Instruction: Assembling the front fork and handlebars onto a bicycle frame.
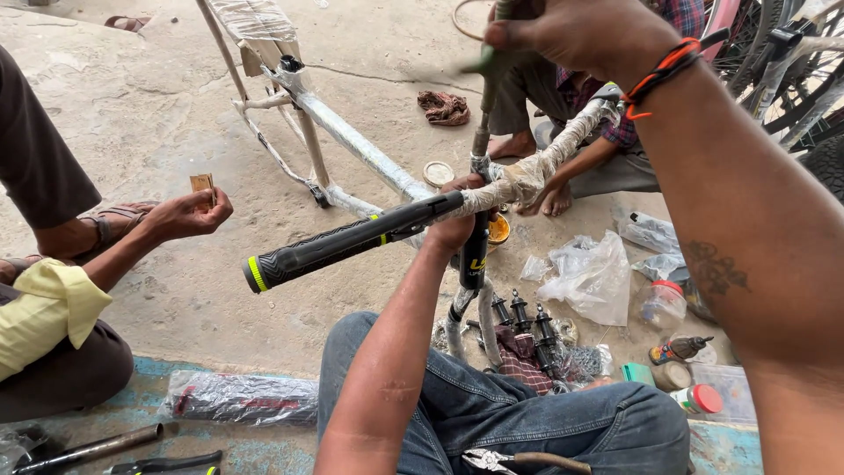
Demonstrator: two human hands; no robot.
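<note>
L hand (pixel 454 224) has its fingers closed around the handlebar (pixel 519 180) right at the stem joint, gripping where the black rubber grip (pixel 343 243) w/ yellow-green end ring meets the plastic-wrapped bar. Grip sticks out away from the fingers toward the lower left; wrapped bar curves off the other way, up and right. Black stem (pixel 473 251) drops straight down just below the fingers.

R hand (pixel 580 31) is up top, fingers closed on a tool handle (pixel 489 75) (blurred, can't tell exact kind), shaft running down from the fingers to the top of the stem, just above the L fingers. Red/orange/black thread band (pixel 664 70) on that wrist.

Below the L fingers, past the stem: a row of black shock units (pixel 523 321), checkered rag (pixel 519 356), crumpled clear plastic bag (pixel 585 277). Small jars w/ red lids (pixel 699 398) further right on the floor. Pliers (pixel 497 459) lie on the person's jeans, well below both hands.

Beyond the fingers: wrapped bicycle frame (pixel 352 141) on concrete floor (pixel 149 114), brown rag (pixel 444 107), small open tin (pixel 438 173). Another person sits behind the bar, bare feet near it. Far left, a co-worker's hand (pixel 189 211) holds a small tan piece (pixel 202 183), well apart from the handlebar. Wrapped black part (pixel 242 398) lies on the floor at lower left.
</note>
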